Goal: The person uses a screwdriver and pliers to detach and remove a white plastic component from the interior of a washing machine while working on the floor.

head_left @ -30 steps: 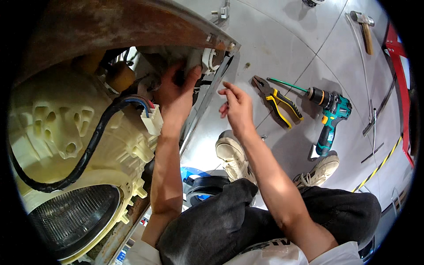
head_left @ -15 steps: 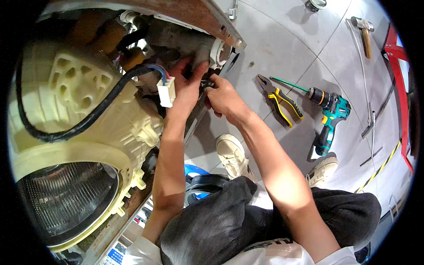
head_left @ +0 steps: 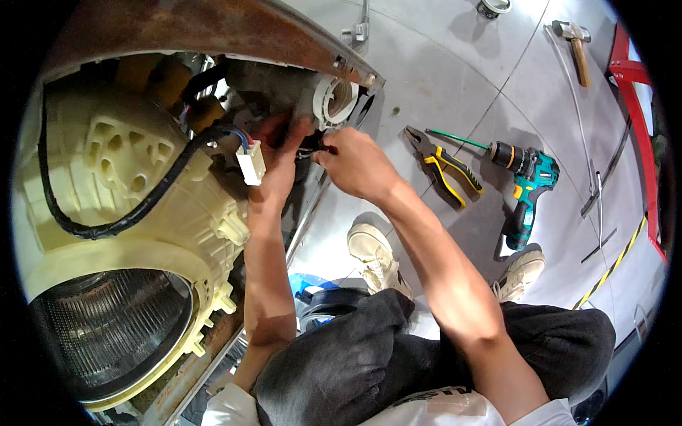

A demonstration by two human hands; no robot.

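The left hand [head_left: 275, 153] is inserted in the machine cavity with its thumb extended; its remaining fingers are largely obscured, and its grip cannot be determined. The right hand [head_left: 359, 165], fingers bent, meets a small dark part [head_left: 307, 148] located between both hands; whether the fingertips are closed on it cannot be determined. Obstructions: a white ring-shaped fitting [head_left: 322, 106] is immediately beyond the grip, and a white connector [head_left: 251, 165] on a black sheathed cable [head_left: 117, 231] overlies the left wrist. A cream tub housing [head_left: 153, 177] occupies the area left of the grip; a rusted panel [head_left: 213, 32] extends beyond it. Right of the grip, on the floor: pliers [head_left: 429, 147], then a cordless drill [head_left: 545, 170]; farther out, a hammer [head_left: 577, 48].
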